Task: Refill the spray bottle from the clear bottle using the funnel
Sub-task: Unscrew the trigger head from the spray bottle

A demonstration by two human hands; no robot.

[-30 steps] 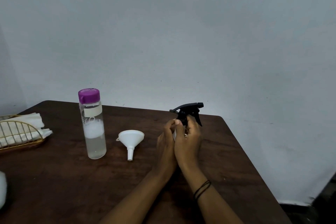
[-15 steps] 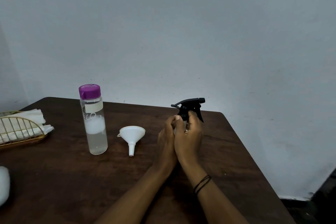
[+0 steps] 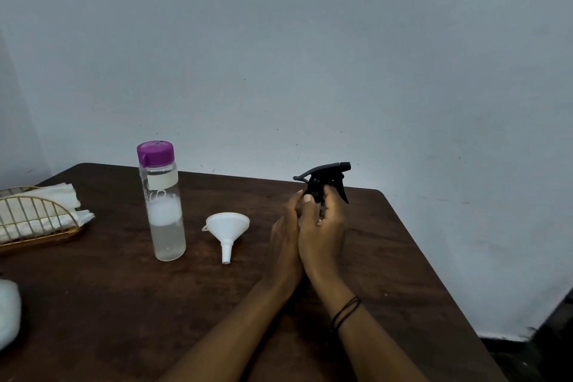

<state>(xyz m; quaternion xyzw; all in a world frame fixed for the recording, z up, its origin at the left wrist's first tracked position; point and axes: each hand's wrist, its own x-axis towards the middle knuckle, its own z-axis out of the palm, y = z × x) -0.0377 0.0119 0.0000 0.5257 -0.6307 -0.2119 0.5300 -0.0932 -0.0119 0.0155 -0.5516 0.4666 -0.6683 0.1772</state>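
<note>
Gold wire basket with white napkins at far left of dark wood surface. Clear bottle, purple cap on, stands upright; white funnel lies beside it. Left hand and right hand both wrap spray bottle, only black trigger head showing.

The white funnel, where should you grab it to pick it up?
Grab the funnel by its wide cone, probably coming from above with fingers on either side of the rim. It lies tipped on the table, mouth facing the wall and thin spout pointing toward the person, so the rim gives the broadest hold and leaves the spout free for the spray bottle.
</note>
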